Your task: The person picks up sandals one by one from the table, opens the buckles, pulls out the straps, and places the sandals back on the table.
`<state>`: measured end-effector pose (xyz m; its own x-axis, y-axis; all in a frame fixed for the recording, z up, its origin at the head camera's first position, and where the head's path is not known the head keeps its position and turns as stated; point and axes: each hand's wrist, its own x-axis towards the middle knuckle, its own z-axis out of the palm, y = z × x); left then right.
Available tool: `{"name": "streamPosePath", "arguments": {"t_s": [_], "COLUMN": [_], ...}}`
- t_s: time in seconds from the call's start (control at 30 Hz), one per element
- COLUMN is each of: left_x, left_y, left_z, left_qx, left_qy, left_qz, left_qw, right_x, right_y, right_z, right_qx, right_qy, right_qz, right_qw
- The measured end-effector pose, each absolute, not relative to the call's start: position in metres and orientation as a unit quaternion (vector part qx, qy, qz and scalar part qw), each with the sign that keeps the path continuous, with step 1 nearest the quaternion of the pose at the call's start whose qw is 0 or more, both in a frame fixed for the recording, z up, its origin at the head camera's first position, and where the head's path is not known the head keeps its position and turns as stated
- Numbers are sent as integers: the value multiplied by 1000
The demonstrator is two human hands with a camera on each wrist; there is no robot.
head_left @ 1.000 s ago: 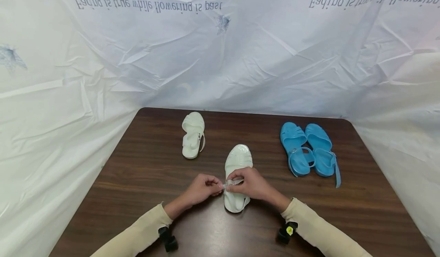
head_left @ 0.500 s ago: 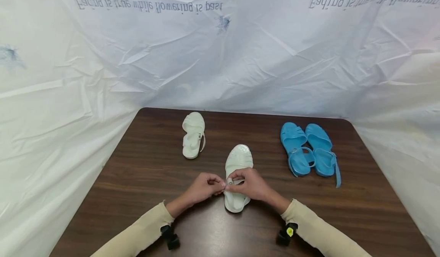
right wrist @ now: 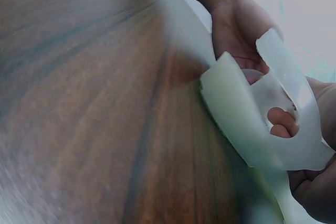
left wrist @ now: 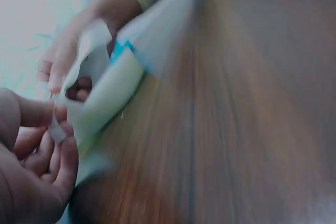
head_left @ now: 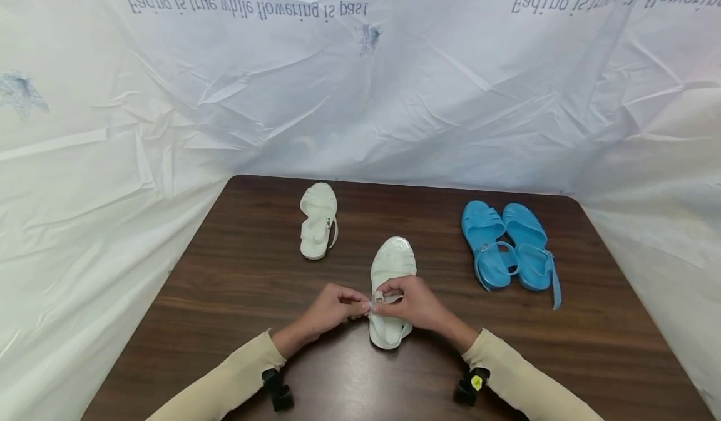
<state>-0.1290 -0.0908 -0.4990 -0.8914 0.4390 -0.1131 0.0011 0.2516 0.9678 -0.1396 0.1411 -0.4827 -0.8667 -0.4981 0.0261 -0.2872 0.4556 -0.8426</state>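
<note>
A white sandal (head_left: 393, 259) lies at the middle of the table, toe pointing away. At its left side my left hand (head_left: 333, 311) pinches the end of the ankle strap (left wrist: 56, 131) between thumb and fingers. My right hand (head_left: 414, 301) reaches over the sandal from the right and pinches the strap by the buckle, fingertips close to the left hand's. In the right wrist view the sandal's heel (right wrist: 231, 100) shows, with fingers visible through the opening above it. Fingers partly hide the buckle.
Another white sandal (head_left: 318, 221) lies farther back on the left. Two blue sandals (head_left: 492, 264) lie side by side on the right, one strap hanging loose. Behind the brown table (head_left: 236, 283) hangs a white printed sheet (head_left: 338, 96).
My left hand has shifted slightly right, toward the right fingertips, and less strap shows between the hands than a second ago. The right hand keeps its hold on the sandal.
</note>
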Motion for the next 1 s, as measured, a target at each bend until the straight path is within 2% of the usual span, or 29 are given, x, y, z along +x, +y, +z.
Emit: {"name": "streamPosePath", "arguments": {"t_s": [0.23,1.0], "left_x": [-129,-130], "left_y": [-88,-86], "left_z": [-497,-499], "left_qx": [157,105], "left_qy": [770,715], "left_qz": [592,649], "left_qw": [177,239], "right_x": [-138,-134], "right_y": [141,138], "right_z": [-484,-481], "right_qx": [-229,-217], "right_qy": [844,861], "right_qz": [-473,-450], "right_qw": [110,93]}}
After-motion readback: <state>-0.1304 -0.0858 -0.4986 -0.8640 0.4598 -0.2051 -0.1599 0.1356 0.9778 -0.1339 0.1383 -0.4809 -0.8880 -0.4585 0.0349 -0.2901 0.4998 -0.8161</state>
